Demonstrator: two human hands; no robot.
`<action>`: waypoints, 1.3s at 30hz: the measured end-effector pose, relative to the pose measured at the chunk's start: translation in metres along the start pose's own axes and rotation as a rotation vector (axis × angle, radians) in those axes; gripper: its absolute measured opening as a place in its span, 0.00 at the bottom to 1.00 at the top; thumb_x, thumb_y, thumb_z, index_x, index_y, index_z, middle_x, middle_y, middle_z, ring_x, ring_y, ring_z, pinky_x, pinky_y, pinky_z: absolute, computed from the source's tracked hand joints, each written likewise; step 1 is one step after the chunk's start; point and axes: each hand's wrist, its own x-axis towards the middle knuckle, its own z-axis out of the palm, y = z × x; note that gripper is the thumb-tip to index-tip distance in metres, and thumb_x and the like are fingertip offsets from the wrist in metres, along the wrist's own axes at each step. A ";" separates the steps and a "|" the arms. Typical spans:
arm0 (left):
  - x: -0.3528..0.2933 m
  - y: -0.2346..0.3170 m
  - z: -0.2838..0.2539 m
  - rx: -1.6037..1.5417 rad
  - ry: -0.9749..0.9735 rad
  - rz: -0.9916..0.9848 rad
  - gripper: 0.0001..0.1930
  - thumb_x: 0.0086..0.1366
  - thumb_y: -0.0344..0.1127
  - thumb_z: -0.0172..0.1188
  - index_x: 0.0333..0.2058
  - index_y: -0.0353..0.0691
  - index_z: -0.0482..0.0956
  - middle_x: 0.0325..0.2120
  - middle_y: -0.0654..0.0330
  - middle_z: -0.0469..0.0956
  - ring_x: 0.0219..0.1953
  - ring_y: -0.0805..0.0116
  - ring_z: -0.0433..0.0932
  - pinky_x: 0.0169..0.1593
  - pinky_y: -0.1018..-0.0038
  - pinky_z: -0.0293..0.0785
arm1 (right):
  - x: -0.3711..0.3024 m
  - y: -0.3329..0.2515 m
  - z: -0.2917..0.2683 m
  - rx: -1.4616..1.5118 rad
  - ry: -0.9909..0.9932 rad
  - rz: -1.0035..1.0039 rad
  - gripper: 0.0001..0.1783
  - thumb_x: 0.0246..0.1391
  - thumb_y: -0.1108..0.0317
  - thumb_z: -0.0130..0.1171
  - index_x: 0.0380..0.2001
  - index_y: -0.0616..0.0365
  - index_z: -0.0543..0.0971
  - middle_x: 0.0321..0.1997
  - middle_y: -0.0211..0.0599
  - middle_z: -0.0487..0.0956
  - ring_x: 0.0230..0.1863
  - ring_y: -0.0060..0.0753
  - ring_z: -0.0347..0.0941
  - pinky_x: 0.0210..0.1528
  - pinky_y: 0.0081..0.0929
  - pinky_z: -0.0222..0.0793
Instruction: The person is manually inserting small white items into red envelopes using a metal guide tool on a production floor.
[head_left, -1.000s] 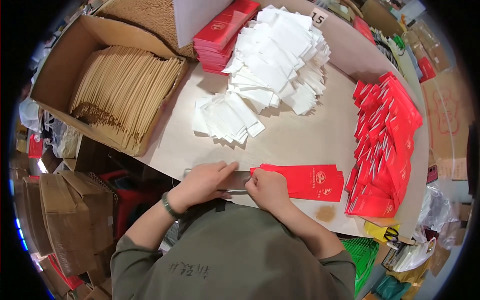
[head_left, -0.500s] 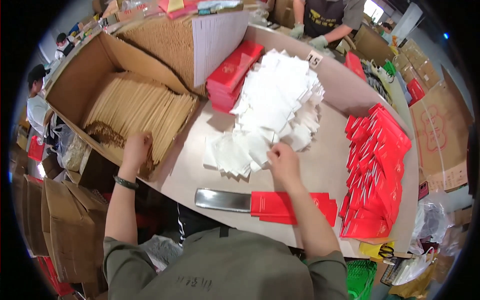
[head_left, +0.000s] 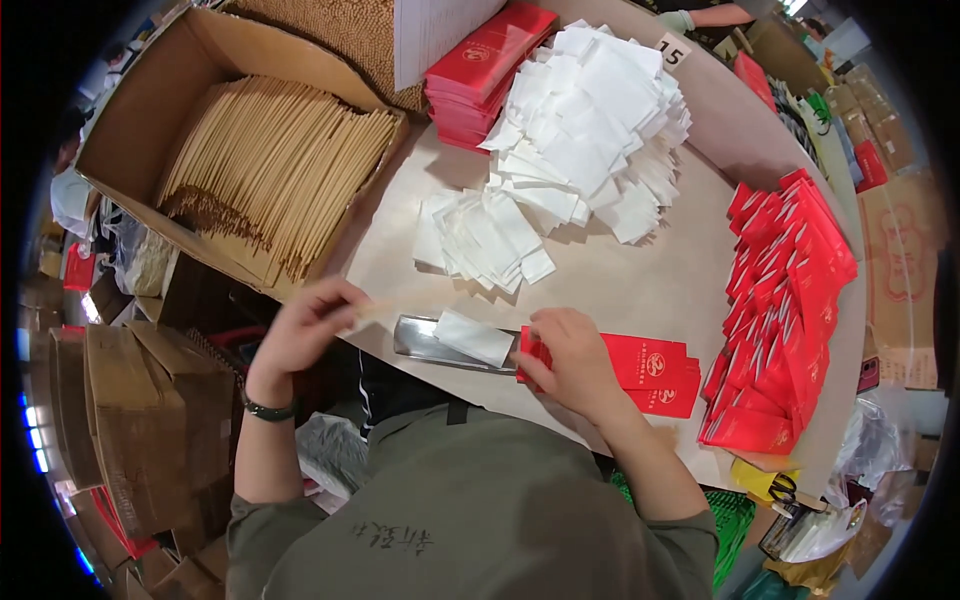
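Chopsticks are filling the cardboard box at far left, and the left hand is pinching a pale wooden pair just right of it. White napkins are heaping mid-table; one is lying on the metal plate. The right hand is gripping a red sleeve, and finished sleeves are massing at right, so judged well advanced.

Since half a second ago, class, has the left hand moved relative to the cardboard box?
Yes. The left hand has left the cardboard box of wooden sticks and come back toward the metal plate.
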 end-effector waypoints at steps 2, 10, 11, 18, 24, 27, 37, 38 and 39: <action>0.004 -0.001 0.013 0.221 -0.096 -0.081 0.05 0.63 0.23 0.62 0.38 0.33 0.79 0.31 0.65 0.78 0.35 0.77 0.76 0.42 0.78 0.73 | -0.013 0.001 -0.004 0.030 -0.025 0.029 0.17 0.46 0.65 0.71 0.33 0.60 0.74 0.51 0.48 0.77 0.52 0.54 0.72 0.55 0.46 0.68; 0.048 -0.026 0.116 0.513 -0.213 0.288 0.07 0.55 0.23 0.64 0.34 0.39 0.80 0.29 0.54 0.78 0.34 0.55 0.79 0.40 0.66 0.76 | -0.023 0.010 0.018 0.005 -0.105 -0.067 0.21 0.44 0.62 0.72 0.35 0.63 0.75 0.59 0.55 0.72 0.60 0.58 0.68 0.60 0.46 0.66; 0.051 -0.016 0.134 0.619 -0.283 0.342 0.09 0.55 0.24 0.65 0.35 0.40 0.80 0.31 0.55 0.78 0.35 0.53 0.78 0.41 0.64 0.76 | -0.021 0.007 0.018 0.004 -0.099 -0.065 0.21 0.44 0.62 0.72 0.35 0.63 0.75 0.59 0.55 0.72 0.60 0.58 0.68 0.60 0.46 0.66; 0.042 -0.024 0.136 0.531 0.309 0.056 0.11 0.57 0.31 0.67 0.38 0.35 0.80 0.35 0.54 0.80 0.36 0.57 0.81 0.41 0.66 0.78 | -0.022 0.004 0.017 -0.101 -0.053 0.057 0.22 0.43 0.64 0.71 0.39 0.64 0.75 0.59 0.53 0.73 0.58 0.56 0.68 0.60 0.47 0.65; 0.038 -0.016 0.172 0.200 -0.074 0.232 0.28 0.58 0.38 0.69 0.54 0.33 0.73 0.44 0.47 0.76 0.44 0.51 0.77 0.48 0.63 0.75 | -0.022 0.000 0.013 -0.071 -0.055 0.018 0.22 0.40 0.68 0.69 0.40 0.62 0.75 0.57 0.51 0.72 0.56 0.56 0.69 0.59 0.46 0.66; 0.025 0.009 0.129 0.863 0.190 0.447 0.37 0.47 0.37 0.77 0.57 0.39 0.71 0.45 0.52 0.73 0.45 0.52 0.75 0.49 0.62 0.74 | -0.017 -0.002 0.004 -0.091 0.026 -0.027 0.21 0.41 0.69 0.69 0.40 0.58 0.76 0.49 0.49 0.73 0.51 0.54 0.70 0.53 0.47 0.68; 0.038 -0.001 0.111 0.608 0.110 -0.098 0.22 0.51 0.46 0.72 0.34 0.36 0.74 0.26 0.51 0.78 0.30 0.54 0.78 0.35 0.66 0.74 | -0.043 0.091 -0.213 -0.838 0.203 0.274 0.09 0.50 0.68 0.69 0.25 0.61 0.79 0.43 0.43 0.78 0.47 0.46 0.74 0.51 0.43 0.72; 0.035 -0.013 0.119 0.432 -0.015 -0.141 0.22 0.52 0.45 0.72 0.36 0.35 0.74 0.28 0.52 0.79 0.30 0.57 0.79 0.36 0.67 0.74 | -0.054 0.091 -0.197 -0.703 0.152 0.336 0.12 0.47 0.65 0.71 0.26 0.60 0.79 0.46 0.44 0.78 0.52 0.49 0.72 0.56 0.45 0.69; 0.030 -0.020 0.125 0.253 -0.139 -0.183 0.22 0.53 0.45 0.72 0.37 0.35 0.75 0.29 0.54 0.79 0.31 0.60 0.79 0.37 0.68 0.74 | -0.065 0.089 -0.172 -0.566 0.097 0.395 0.15 0.44 0.61 0.74 0.27 0.59 0.79 0.50 0.45 0.79 0.57 0.53 0.70 0.60 0.48 0.66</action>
